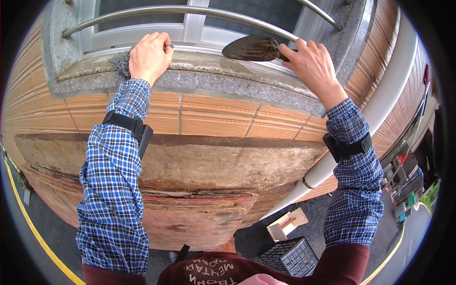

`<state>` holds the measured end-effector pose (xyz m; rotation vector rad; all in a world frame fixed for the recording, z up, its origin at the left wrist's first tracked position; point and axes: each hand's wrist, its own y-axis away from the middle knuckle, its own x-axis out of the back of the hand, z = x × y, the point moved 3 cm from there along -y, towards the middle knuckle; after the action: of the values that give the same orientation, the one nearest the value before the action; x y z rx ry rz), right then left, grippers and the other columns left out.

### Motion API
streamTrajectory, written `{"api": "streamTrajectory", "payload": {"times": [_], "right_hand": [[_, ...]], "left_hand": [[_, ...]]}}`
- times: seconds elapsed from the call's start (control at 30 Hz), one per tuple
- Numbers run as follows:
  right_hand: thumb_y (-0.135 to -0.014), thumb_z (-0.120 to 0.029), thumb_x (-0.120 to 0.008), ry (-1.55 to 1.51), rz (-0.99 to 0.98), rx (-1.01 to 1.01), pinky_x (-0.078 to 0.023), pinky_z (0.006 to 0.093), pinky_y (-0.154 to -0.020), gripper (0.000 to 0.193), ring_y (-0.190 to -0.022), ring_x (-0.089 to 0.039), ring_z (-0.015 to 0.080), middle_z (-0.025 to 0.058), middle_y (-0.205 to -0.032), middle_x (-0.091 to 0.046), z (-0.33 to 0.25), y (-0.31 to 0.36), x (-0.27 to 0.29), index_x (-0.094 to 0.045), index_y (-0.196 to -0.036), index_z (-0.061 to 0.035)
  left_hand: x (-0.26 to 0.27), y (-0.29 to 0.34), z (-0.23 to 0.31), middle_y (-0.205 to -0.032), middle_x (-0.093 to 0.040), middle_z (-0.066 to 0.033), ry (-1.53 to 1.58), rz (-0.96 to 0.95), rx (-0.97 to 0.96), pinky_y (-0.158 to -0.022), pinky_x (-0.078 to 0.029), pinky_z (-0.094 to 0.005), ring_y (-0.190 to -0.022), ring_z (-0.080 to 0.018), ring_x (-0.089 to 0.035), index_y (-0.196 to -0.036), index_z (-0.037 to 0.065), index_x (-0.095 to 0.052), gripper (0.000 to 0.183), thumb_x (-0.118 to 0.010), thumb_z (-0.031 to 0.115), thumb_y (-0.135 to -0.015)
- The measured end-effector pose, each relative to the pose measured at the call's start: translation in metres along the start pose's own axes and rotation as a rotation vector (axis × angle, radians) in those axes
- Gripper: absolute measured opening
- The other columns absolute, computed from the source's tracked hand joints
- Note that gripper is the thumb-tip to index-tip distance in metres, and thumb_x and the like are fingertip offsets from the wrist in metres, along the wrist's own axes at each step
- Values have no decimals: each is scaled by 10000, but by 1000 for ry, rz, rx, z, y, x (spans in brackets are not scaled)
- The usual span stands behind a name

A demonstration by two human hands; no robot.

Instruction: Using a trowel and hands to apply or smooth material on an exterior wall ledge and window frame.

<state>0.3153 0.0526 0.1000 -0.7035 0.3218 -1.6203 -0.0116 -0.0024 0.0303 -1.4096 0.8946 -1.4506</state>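
My right hand (pixel 311 64) is wrapped round the handle of a trowel (pixel 251 48). The trowel's dark, stained blade points left, held just above the stone window sill (pixel 204 78). Over the sill's left part, my left hand (pixel 148 57) is closed on a grey, wiry pad of steel wool (pixel 122 62). Part of the pad sticks out left of the hand and a dark bit shows by the fingertips; the palm hides the rest. A grimy, worn strip runs along the sill's top between the hands.
Metal window bars (pixel 185 9) cross just beyond both hands, before a white-framed window (pixel 190 33). Below the tiled wall (pixel 213 111) lean large worn wooden boards (pixel 204 161). A white drainpipe (pixel 389 88) runs down at the right. A black crate (pixel 290 256) and wooden box (pixel 287 223) sit on the ground.
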Motion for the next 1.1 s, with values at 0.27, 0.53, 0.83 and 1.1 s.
{"api": "streamTrajectory", "payload": {"times": [0.27, 0.53, 0.83, 1.1], "right_hand": [[-846, -340, -672, 35, -44, -36, -505, 359, -711, 304, -854, -634, 220, 74, -894, -628, 10, -2, 0, -609, -1108, -198], [-838, -350, -677, 33, 1, 0, -505, 345, -720, 335, -865, -640, 214, 90, -920, -638, 5, 2, 7, -611, -1130, -199], [-829, -343, -689, 1, -6, 2, -503, 354, -709, 348, -845, -637, 221, 86, -896, -624, 7, 9, 2, -608, -1135, -197], [-820, -339, -695, -29, -38, -67, -503, 373, -699, 347, -864, -641, 229, 82, -877, -614, 1, 11, 0, -618, -1124, -192]], "left_hand": [[1, 3, -4, -833, -630, -16, 3, 11, -9, -744, -512, -392, -864, -228, -622, -851, 115, -614, 80, -605, 187, -816], [1, 2, 0, -841, -637, -39, 17, 8, 0, -779, -517, -394, -872, -235, -617, -822, 93, -607, 64, -600, 155, -809], [-2, 2, -3, -827, -627, -26, 11, 14, -9, -747, -512, -394, -861, -237, -620, -850, 112, -613, 82, -605, 185, -815], [-1, 2, 0, -825, -630, -35, 13, 18, 0, -776, -517, -389, -861, -232, -616, -812, 95, -600, 62, -598, 157, -811]]}}
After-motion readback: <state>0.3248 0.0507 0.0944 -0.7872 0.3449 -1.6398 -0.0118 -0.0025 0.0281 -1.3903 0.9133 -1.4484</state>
